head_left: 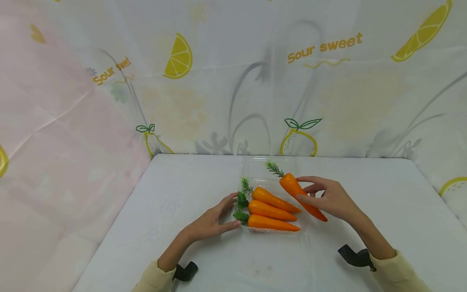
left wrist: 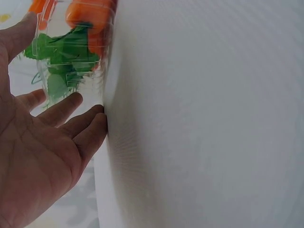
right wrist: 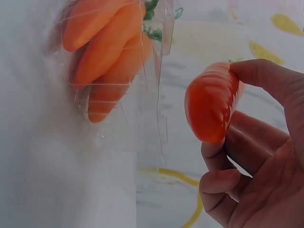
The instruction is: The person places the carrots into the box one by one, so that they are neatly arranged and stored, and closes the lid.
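Three orange carrots with green tops lie side by side in a clear plastic box, their tips pointing right. My right hand pinches a fourth carrot between thumb and fingers, tilted over the box's right part, its leafy top toward the back. In the right wrist view the held carrot hangs apart from the carrots in the box. My left hand rests at the box's left side, fingers spread and fairly straight, the thumb by the lowest green top. In the left wrist view its fingertips touch the white tabletop.
The box's clear lid lies folded back toward the wall. A white table extends around it. Behind hangs a cloth printed with lemons. Black wrist cameras sit at both cuffs.
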A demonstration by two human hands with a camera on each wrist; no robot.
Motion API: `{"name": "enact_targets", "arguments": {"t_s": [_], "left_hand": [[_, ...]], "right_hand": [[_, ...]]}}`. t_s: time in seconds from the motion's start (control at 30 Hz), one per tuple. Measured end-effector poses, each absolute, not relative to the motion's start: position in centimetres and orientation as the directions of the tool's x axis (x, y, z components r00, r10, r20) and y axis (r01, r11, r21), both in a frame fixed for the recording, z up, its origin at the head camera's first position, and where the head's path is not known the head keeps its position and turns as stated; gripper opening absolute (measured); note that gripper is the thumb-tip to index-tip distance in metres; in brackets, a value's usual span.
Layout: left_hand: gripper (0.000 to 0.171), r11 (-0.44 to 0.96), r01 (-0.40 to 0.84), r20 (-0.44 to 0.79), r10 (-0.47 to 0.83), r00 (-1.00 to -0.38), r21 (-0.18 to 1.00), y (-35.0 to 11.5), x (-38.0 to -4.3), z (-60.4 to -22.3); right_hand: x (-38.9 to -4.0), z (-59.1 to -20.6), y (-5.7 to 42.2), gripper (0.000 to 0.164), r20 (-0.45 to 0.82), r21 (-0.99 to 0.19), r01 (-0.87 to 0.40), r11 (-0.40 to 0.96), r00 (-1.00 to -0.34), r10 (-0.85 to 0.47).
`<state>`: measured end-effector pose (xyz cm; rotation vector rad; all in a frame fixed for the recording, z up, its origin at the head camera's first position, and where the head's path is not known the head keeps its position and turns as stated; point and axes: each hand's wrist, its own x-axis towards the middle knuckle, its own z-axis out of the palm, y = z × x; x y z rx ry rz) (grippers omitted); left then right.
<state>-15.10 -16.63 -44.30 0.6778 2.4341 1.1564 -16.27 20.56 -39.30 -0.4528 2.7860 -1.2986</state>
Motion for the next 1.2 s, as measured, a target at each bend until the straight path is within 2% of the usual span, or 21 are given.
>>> {"name": "enact_targets", "arguments": {"t_s": [0.33,0.83,1.1,1.2], "left_hand": [[0.081,0.544,0.266,-0.113,0.566,-0.817,0.796,-16.6,-15.2,-44.3],[0.081,0.532,0.275,-0.101,0.573,-0.813,0.801,-16.7,-15.2,-44.3],[0.081,0.544,0.261,-0.113,0.560,-0.821,0.798,-16.7,-15.2,-44.5],[0.080,0.546,0.261,-0.114,0.559,-0.821,0.796,-16.7,-15.2,-44.5]], "right_hand": [[-16.8,-39.7,18.7,0.048,0.114,-0.792,-0.324,0.517,-0.911,-0.396],[-17.2,-41.6,16.4,0.046,0.103,-0.748,-0.449,0.489,-0.806,-0.583],[-16.6,-42.0,15.7,0.045,0.008,-0.747,-0.415,0.519,-0.787,-0.617],[-16.5,-41.9,15.6,0.043,0.014,-0.735,-0.432,0.522,-0.780,-0.626]]}}
